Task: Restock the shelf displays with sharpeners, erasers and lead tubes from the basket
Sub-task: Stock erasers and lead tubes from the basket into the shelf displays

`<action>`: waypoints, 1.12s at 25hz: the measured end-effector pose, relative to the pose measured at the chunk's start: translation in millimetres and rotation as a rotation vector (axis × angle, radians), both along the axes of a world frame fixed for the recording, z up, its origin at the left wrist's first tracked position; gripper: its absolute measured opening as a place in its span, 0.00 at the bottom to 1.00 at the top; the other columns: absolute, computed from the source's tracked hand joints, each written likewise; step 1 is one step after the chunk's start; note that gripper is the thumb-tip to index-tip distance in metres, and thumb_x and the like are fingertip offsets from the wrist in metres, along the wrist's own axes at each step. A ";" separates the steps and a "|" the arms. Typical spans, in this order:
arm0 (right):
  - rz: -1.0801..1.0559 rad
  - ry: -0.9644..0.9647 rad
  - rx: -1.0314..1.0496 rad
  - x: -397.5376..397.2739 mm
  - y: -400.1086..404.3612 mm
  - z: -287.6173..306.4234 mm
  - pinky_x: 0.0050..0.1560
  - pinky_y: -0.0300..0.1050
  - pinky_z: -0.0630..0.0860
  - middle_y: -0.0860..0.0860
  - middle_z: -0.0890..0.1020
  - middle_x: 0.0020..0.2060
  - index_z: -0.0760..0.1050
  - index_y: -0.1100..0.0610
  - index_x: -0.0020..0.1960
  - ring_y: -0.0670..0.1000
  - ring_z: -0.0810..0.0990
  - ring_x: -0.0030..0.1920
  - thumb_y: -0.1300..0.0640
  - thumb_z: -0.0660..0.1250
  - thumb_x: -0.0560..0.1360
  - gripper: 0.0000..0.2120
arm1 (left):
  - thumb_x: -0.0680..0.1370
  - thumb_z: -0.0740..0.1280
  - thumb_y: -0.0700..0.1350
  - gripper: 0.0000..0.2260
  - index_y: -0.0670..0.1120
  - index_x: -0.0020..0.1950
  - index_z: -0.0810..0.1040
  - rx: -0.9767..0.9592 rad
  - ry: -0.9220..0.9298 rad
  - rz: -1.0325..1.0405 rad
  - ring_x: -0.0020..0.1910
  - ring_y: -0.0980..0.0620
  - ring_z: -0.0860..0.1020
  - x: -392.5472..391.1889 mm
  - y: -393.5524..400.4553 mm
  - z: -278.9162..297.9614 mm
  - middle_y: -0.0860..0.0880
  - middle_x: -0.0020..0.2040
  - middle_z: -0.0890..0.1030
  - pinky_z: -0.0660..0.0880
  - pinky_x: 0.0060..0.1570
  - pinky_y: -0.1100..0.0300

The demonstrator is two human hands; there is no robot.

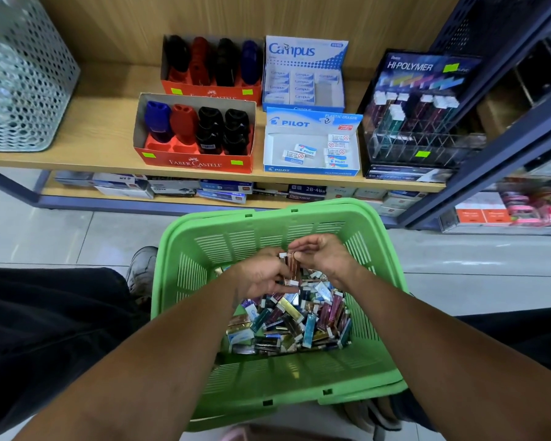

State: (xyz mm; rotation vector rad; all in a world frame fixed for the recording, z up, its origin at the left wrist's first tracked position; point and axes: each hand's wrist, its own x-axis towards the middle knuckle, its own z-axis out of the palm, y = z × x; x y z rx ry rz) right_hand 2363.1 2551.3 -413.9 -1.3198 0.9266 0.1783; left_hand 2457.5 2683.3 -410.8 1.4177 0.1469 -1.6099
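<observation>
You are gripping copper lead tubes (291, 268) with both your left hand (261, 275) and right hand (323, 254) over the green basket (299, 374). Ahead, the Hi-Polymer rack (423, 122) is showing open slots beside Pilot (310, 144), Campus (304, 74) and Faber-Castell (194, 135) boxes.

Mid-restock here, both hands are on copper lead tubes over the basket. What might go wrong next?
1. The left hand and right hand hold several copper lead tubes together; one may slip back into the green basket.
2. Erasers lie mixed into the basket's pile, so picking by feel risks a wrong item.
3. The Hi-Polymer display has narrow clear slots; tubes may land in the wrong one.
</observation>
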 end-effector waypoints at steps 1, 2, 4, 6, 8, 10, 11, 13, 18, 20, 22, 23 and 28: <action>-0.003 -0.007 0.009 -0.5 -1.1 -0.4 0.51 0.42 0.81 0.54 0.86 0.48 0.82 0.61 0.52 0.51 0.84 0.52 0.73 0.70 0.73 0.12 | 0.74 0.64 0.24 0.25 0.41 0.69 0.70 -0.006 -0.017 -0.014 0.62 0.41 0.77 -0.2 0.1 -0.5 0.39 0.64 0.76 0.81 0.53 0.44; 0.003 -0.012 0.012 -1.3 -1.7 -0.5 0.52 0.42 0.81 0.55 0.86 0.49 0.82 0.62 0.53 0.51 0.84 0.52 0.73 0.70 0.72 0.12 | 0.74 0.64 0.24 0.26 0.41 0.69 0.71 -0.014 -0.034 -0.025 0.62 0.41 0.77 -0.8 0.0 -2.1 0.39 0.64 0.76 0.81 0.53 0.45; 0.044 -0.005 -0.002 -2.5 -2.1 -0.7 0.48 0.41 0.81 0.55 0.85 0.50 0.81 0.62 0.54 0.51 0.84 0.51 0.73 0.71 0.72 0.13 | 0.74 0.64 0.24 0.26 0.43 0.69 0.71 -0.022 -0.066 -0.029 0.61 0.41 0.77 -2.7 -0.9 -2.1 0.40 0.63 0.76 0.81 0.53 0.45; 0.061 0.016 -0.018 -2.6 -1.6 -0.5 0.43 0.39 0.79 0.55 0.85 0.50 0.82 0.61 0.54 0.51 0.84 0.48 0.72 0.70 0.72 0.13 | 0.75 0.63 0.24 0.25 0.45 0.68 0.72 -0.018 -0.096 -0.013 0.60 0.42 0.78 -4.2 -1.0 -1.6 0.42 0.60 0.76 0.81 0.53 0.45; 0.025 0.043 -0.018 -2.4 -2.1 0.3 0.41 0.38 0.78 0.56 0.84 0.50 0.82 0.60 0.54 0.51 0.83 0.46 0.72 0.68 0.74 0.12 | 0.76 0.62 0.24 0.25 0.47 0.66 0.72 -0.008 -0.105 0.002 0.56 0.42 0.80 -4.7 -0.1 -0.3 0.42 0.58 0.77 0.82 0.51 0.45; -0.060 0.055 0.031 -1.7 -3.7 1.8 0.41 0.39 0.79 0.58 0.84 0.51 0.82 0.62 0.53 0.52 0.84 0.45 0.71 0.65 0.76 0.10 | 0.76 0.63 0.25 0.24 0.47 0.65 0.73 -0.002 -0.113 0.017 0.53 0.42 0.82 -3.4 1.1 -0.5 0.38 0.58 0.78 0.82 0.49 0.47; -0.111 0.049 0.071 -1.3 -4.0 2.1 0.42 0.40 0.80 0.59 0.83 0.51 0.81 0.63 0.52 0.53 0.85 0.45 0.71 0.65 0.77 0.09 | 0.75 0.63 0.25 0.23 0.47 0.64 0.73 0.001 -0.123 0.028 0.54 0.41 0.82 -2.5 1.8 -0.6 0.37 0.59 0.78 0.83 0.48 0.47; -0.180 0.034 0.110 -0.3 -3.0 2.5 0.45 0.41 0.82 0.60 0.83 0.52 0.81 0.64 0.50 0.53 0.85 0.46 0.72 0.65 0.77 0.08 | 0.75 0.65 0.25 0.22 0.45 0.63 0.75 0.007 -0.150 0.036 0.54 0.41 0.82 -1.1 2.9 -1.9 0.38 0.60 0.78 0.83 0.47 0.48; 0.043 0.068 -0.093 2.5 -6.1 -1.5 0.50 0.43 0.82 0.55 0.84 0.50 0.83 0.58 0.46 0.53 0.84 0.51 0.71 0.68 0.75 0.10 | 0.73 0.65 0.22 0.28 0.45 0.68 0.73 0.046 -0.188 -0.050 0.51 0.40 0.83 0.9 7.1 -3.5 0.39 0.55 0.79 0.82 0.52 0.46; 0.131 0.085 -0.114 1.8 -8.8 -3.4 0.54 0.44 0.82 0.52 0.85 0.49 0.83 0.55 0.48 0.51 0.84 0.53 0.70 0.69 0.74 0.11 | 0.72 0.65 0.22 0.28 0.44 0.68 0.72 0.054 -0.201 -0.089 0.52 0.39 0.83 1.5 7.2 -1.1 0.38 0.55 0.79 0.82 0.52 0.45; 0.205 0.085 -0.088 0.7 -6.5 -4.0 0.56 0.45 0.81 0.50 0.86 0.50 0.83 0.54 0.50 0.50 0.84 0.53 0.70 0.70 0.73 0.13 | 0.73 0.65 0.22 0.28 0.44 0.68 0.72 0.064 -0.216 -0.124 0.51 0.39 0.83 0.8 8.1 0.7 0.39 0.53 0.80 0.82 0.52 0.45; 0.237 0.094 -0.089 0.3 -4.9 -3.9 0.57 0.46 0.81 0.50 0.85 0.50 0.83 0.54 0.50 0.50 0.84 0.53 0.70 0.70 0.73 0.13 | 0.72 0.66 0.23 0.29 0.43 0.70 0.71 0.064 -0.224 -0.144 0.50 0.39 0.83 0.5 8.0 0.3 0.39 0.53 0.80 0.82 0.51 0.46; 0.112 0.154 -0.046 -0.3 -6.5 -1.6 0.52 0.47 0.83 0.57 0.83 0.51 0.83 0.60 0.49 0.54 0.84 0.51 0.72 0.68 0.74 0.10 | 0.75 0.64 0.25 0.26 0.42 0.71 0.70 0.039 -0.173 -0.036 0.50 0.40 0.84 -1.0 9.0 -2.6 0.37 0.56 0.79 0.82 0.50 0.47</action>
